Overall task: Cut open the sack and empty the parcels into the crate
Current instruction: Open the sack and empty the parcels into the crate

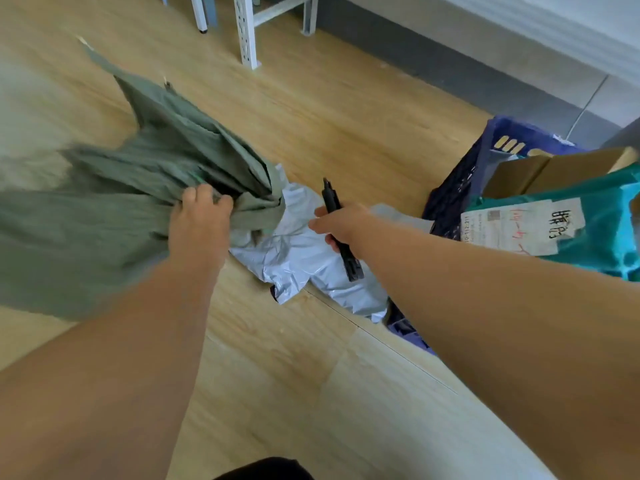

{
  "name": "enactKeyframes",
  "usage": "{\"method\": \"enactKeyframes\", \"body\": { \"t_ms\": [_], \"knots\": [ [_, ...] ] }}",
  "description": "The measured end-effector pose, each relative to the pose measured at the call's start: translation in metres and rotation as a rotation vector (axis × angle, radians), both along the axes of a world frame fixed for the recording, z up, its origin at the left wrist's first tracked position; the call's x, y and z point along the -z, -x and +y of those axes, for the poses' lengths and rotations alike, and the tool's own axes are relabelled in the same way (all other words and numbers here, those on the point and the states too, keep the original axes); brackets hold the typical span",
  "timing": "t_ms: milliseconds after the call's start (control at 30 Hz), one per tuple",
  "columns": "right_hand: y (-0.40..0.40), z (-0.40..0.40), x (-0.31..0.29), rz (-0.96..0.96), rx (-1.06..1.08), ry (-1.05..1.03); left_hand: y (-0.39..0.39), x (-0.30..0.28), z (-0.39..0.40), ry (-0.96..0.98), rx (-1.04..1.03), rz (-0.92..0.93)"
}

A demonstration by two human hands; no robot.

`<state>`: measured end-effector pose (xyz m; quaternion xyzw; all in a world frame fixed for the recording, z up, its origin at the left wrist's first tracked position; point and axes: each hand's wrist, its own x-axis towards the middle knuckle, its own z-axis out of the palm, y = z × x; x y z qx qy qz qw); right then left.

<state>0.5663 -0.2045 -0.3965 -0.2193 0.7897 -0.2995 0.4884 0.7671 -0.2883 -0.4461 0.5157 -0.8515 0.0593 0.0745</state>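
Observation:
A limp grey-green sack [114, 188] lies across the wooden floor at the left, blurred at its far left. My left hand [202, 223] grips a bunch of its cloth near the open mouth. A silver-grey plastic parcel [294, 258] pokes out of that mouth and leans over the edge of the dark blue crate [460, 181] on the right. My right hand [341, 225] holds a black cutter [337, 216] upright just above the silver parcel. In the crate lie a teal parcel [602, 233] with a white label and a brown cardboard box [540, 171].
White metal shelf legs [246, 32] stand on the floor at the back. A grey skirting and white wall [519, 64] run behind the crate. Bare wooden floor [346, 116] spreads between the shelf and the sack.

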Motion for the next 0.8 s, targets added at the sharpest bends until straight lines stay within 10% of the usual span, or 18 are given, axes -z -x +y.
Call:
{"method": "enactKeyframes", "body": {
  "t_ms": [267,433,567,800],
  "knots": [
    [0.005,0.055,0.079,-0.025,0.157,-0.263,0.022,0.062,0.048,-0.333,-0.185,-0.144],
    [0.004,0.079,0.108,-0.065,0.243,-0.342,0.063,0.068,0.078,-0.225,0.549,0.11],
    [0.003,0.092,0.115,-0.113,0.322,-0.361,0.074,0.086,0.081,-0.732,0.462,-0.126],
    [0.001,0.097,0.122,-0.203,0.424,-0.308,0.096,0.094,0.078,-0.846,0.465,-0.04]
  ]
}}
